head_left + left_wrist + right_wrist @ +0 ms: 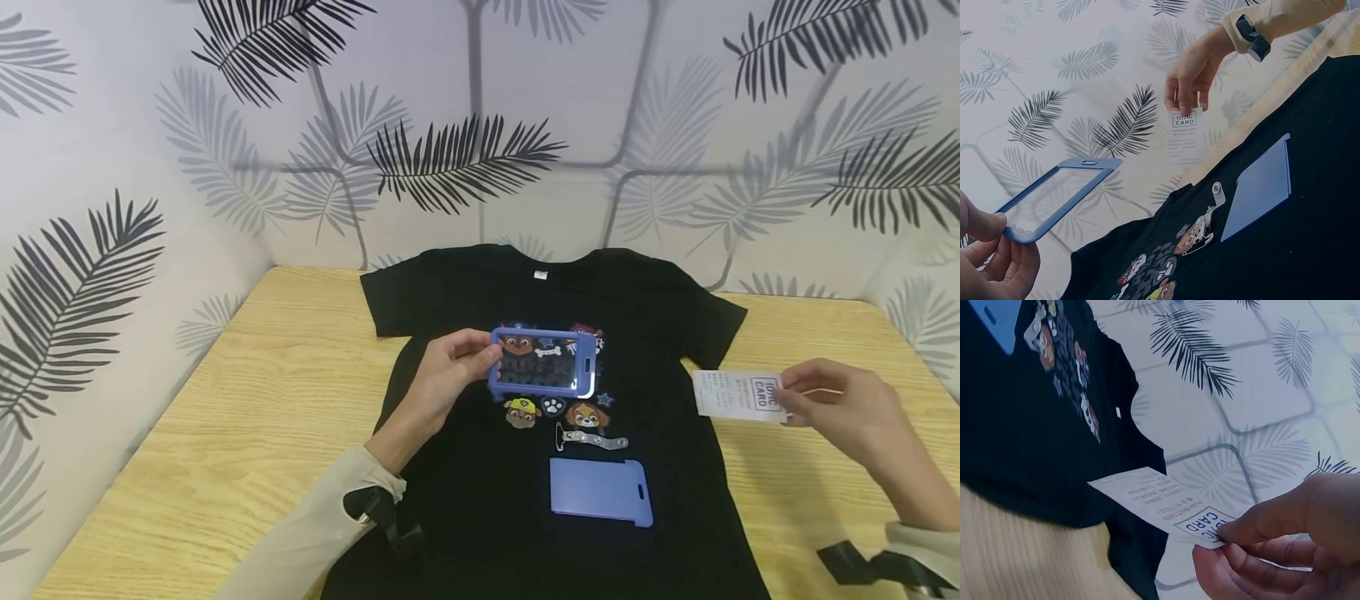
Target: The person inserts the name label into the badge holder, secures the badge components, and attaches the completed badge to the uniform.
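My left hand (453, 371) pinches one end of a blue badge holder frame (536, 389) with a clear window, held above the shirt. Thumb and fingers of my right hand (843, 408) pinch a white paper card (731, 394) printed "ID/IC CARD", out to the right over the table. On the black T-shirt (465, 517) lies a flat blue back panel (600, 490) with a slot at one end. Just above the panel rests a clear strap with a metal clip (592, 437). In the right wrist view, the card (1154, 500) shows its printed side.
The T-shirt lies spread out on a light wooden table (247, 400), its cartoon print (521, 412) partly behind the frame. A wall (420, 75) with a leaf pattern stands behind the table. Dark straps (382, 517) sit around both wrists.
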A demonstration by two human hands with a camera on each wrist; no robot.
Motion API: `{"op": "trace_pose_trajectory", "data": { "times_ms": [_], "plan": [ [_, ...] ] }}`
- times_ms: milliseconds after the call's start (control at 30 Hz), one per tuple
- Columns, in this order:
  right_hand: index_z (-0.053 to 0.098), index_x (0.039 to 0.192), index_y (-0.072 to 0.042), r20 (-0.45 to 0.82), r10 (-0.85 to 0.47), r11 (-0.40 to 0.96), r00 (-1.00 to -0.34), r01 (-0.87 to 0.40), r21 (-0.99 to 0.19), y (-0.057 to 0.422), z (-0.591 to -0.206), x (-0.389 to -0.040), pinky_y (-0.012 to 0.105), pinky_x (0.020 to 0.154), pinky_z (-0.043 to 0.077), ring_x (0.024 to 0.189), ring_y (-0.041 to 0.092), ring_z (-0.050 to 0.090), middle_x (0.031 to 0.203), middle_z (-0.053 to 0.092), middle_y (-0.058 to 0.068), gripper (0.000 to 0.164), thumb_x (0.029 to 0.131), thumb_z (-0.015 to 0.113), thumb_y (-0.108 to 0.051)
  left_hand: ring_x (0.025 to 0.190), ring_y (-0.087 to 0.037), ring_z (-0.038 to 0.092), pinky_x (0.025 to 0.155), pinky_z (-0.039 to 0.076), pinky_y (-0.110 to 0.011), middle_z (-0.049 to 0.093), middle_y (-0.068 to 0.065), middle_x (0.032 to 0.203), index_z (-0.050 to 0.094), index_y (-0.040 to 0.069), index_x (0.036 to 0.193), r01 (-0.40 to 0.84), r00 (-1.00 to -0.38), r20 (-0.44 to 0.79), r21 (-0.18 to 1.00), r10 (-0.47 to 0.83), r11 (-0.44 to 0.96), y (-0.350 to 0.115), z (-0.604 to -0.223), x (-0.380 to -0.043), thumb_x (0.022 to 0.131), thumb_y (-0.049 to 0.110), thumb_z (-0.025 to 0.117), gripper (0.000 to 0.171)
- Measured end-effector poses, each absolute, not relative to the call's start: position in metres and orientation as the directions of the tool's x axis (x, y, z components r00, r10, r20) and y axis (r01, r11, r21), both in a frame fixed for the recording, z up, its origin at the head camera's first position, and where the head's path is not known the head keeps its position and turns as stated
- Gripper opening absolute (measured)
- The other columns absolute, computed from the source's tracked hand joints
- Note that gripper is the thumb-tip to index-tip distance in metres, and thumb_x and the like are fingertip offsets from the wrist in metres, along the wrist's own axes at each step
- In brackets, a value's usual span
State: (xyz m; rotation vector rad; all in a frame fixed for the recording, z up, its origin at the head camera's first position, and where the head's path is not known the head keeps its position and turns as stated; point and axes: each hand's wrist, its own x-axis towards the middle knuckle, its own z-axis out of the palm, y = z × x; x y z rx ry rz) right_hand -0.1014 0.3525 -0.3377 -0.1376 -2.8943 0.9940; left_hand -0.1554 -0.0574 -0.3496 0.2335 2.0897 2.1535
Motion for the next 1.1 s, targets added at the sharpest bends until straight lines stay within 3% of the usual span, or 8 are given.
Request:
{"op": "trace_pose_trajectory", "data": {
  "times_ms": [133, 300, 600, 833, 1100],
  "plan": [
    [0.057, 0.107, 0.012, 0.011, 0.065, 0.685, -0.998, 0.036, -0.728, 0.345, -0.341, -0.101, 0.026, 0.062, 0.057, 0.076, -0.006, 0.059, 0.111, 0.057, 0.032, 0.028, 0.091, 0.067, -0.008, 0.084, -0.017, 0.060, 0.085, 0.054, -0.033, 0.065, -0.016, 0.098, 0.063, -0.007, 0.109, 0.019, -0.980, 0.025, 0.999, 0.199, -0.028, -0.057, -0.351, -0.155, 0.094, 0.005, 0.062, 0.020],
    [0.054, 0.112, 0.012, -0.035, 0.002, 0.597, -0.999, 0.029, -0.802, 0.334, -0.343, -0.102, 0.029, 0.066, 0.058, 0.079, 0.001, 0.062, 0.109, 0.059, 0.020, 0.032, 0.091, 0.067, -0.008, 0.084, -0.017, 0.060, 0.083, 0.054, -0.031, 0.064, -0.017, 0.099, 0.063, -0.007, 0.109, 0.015, -0.979, 0.021, 0.999, 0.202, -0.033, -0.056, -0.352, -0.155, 0.093, 0.005, 0.062, 0.020],
    [0.052, 0.118, 0.008, -0.041, -0.049, 0.542, -0.998, 0.008, -0.841, 0.311, -0.344, -0.102, 0.027, 0.071, 0.058, 0.084, 0.006, 0.062, 0.115, 0.056, 0.020, 0.035, 0.093, 0.065, -0.013, 0.083, -0.015, 0.060, 0.079, 0.053, -0.028, 0.065, -0.010, 0.093, 0.062, -0.009, 0.109, 0.000, -0.980, 0.009, 0.999, 0.197, -0.047, -0.054, -0.353, -0.156, 0.092, 0.004, 0.063, 0.021],
    [0.051, 0.115, 0.005, 0.008, -0.081, 0.482, -0.997, -0.046, -0.875, 0.297, -0.343, -0.102, 0.025, 0.071, 0.057, 0.083, 0.010, 0.063, 0.102, 0.061, -0.003, 0.032, 0.093, 0.065, -0.013, 0.082, -0.015, 0.060, 0.077, 0.053, -0.027, 0.065, -0.011, 0.093, 0.064, -0.008, 0.107, -0.010, -0.983, -0.001, 0.999, 0.182, -0.049, -0.052, -0.354, -0.156, 0.093, 0.004, 0.063, 0.019],
    [0.051, 0.115, 0.005, -0.002, -0.114, 0.445, -0.994, -0.049, -0.894, 0.286, -0.344, -0.103, 0.023, 0.073, 0.056, 0.084, 0.012, 0.064, 0.103, 0.061, -0.001, 0.034, 0.093, 0.066, -0.015, 0.081, -0.014, 0.060, 0.076, 0.052, -0.027, 0.064, -0.023, 0.098, 0.062, -0.010, 0.109, -0.004, -0.982, 0.007, 0.998, 0.187, -0.057, -0.053, -0.357, -0.156, 0.093, 0.003, 0.062, 0.021]
  ]
}}
